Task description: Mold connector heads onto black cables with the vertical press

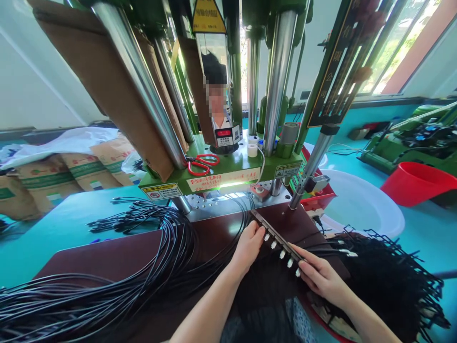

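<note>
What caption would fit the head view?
Left hand and right hand hold a dark bar with white connectors before a green press.

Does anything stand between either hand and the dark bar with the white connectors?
Nothing visible does. The left hand holds the bar near its far end, the right hand near its near end. Black cables run to the left of it.

head: worn on head | faces forward, down | hands near, machine beyond
</note>
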Available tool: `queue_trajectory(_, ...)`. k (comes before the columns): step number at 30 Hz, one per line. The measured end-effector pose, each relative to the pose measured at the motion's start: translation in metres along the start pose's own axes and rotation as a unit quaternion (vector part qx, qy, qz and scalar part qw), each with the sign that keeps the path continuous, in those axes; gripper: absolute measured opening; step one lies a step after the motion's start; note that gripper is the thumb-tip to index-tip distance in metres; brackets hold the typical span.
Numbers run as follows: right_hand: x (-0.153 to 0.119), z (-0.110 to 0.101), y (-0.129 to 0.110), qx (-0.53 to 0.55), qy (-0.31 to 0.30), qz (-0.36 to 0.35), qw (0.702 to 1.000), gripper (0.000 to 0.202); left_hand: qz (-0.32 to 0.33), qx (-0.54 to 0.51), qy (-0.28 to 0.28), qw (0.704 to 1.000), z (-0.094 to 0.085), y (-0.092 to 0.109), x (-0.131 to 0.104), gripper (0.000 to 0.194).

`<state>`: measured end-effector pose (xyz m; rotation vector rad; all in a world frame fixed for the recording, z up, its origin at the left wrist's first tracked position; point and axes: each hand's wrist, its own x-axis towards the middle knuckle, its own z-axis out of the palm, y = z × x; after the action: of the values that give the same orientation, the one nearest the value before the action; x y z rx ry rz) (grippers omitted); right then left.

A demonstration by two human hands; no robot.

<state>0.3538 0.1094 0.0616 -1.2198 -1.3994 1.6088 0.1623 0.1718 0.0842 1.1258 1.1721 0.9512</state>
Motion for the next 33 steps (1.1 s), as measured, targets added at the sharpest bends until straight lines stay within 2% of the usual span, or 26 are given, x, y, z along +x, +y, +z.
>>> queue_trajectory(3,-0.003,-0.009,-0.001,-0.006,0.027,0.027,0.999,0.071,-0.009,0.038,-0.045,0.998,-0.003,-0.001,0.000,0.031)
queue_trajectory(6,-0.006,-0.032,-0.005,-0.046,0.035,0.051,0.997,0.068,-0.009,0.052,-0.089,0.995,-0.012,0.000,-0.011,0.038)
queue_trajectory(9,-0.004,-0.056,-0.019,-0.138,0.006,0.078,0.987,0.060,0.013,0.049,-0.128,0.991,-0.023,0.004,-0.029,0.043)
queue_trajectory(12,0.011,-0.068,-0.040,-0.224,-0.061,0.075,0.970,0.043,0.027,0.054,-0.156,0.986,-0.034,0.010,-0.047,0.029)
queue_trajectory(16,0.051,-0.061,-0.062,-0.326,-0.152,0.054,0.931,0.032,0.051,0.038,-0.116,0.991,-0.051,0.018,-0.053,0.023)
queue_trajectory(19,0.090,-0.044,-0.065,-0.415,-0.197,-0.057,0.886,0.027,0.066,0.024,-0.076,0.995,-0.064,0.021,-0.039,0.025)
queue_trajectory(21,0.112,-0.031,-0.064,-0.457,-0.204,-0.141,0.854,0.024,0.077,0.020,-0.025,0.997,-0.073,0.021,-0.023,0.026)
queue_trajectory(24,0.132,-0.019,-0.063,-0.477,-0.186,-0.178,0.840,0.024,0.087,0.030,0.067,0.993,-0.083,0.011,0.004,0.025)
queue_trajectory(26,0.141,-0.016,-0.066,-0.480,-0.177,-0.187,0.838,0.024,0.086,0.050,0.099,0.990,-0.086,0.000,0.019,0.023)
queue_trajectory(28,0.154,-0.016,-0.073,-0.479,-0.148,-0.195,0.843,0.021,0.088,0.075,0.106,0.988,-0.086,-0.013,0.029,0.021)
queue_trajectory(31,0.186,-0.007,-0.088,-0.479,-0.033,-0.216,0.850,0.026,0.112,0.134,0.093,0.980,-0.080,-0.027,0.033,0.018)
queue_trajectory(33,0.213,0.007,-0.099,-0.483,0.036,-0.235,0.843,0.026,0.124,0.187,0.079,0.971,-0.077,-0.031,0.032,0.016)
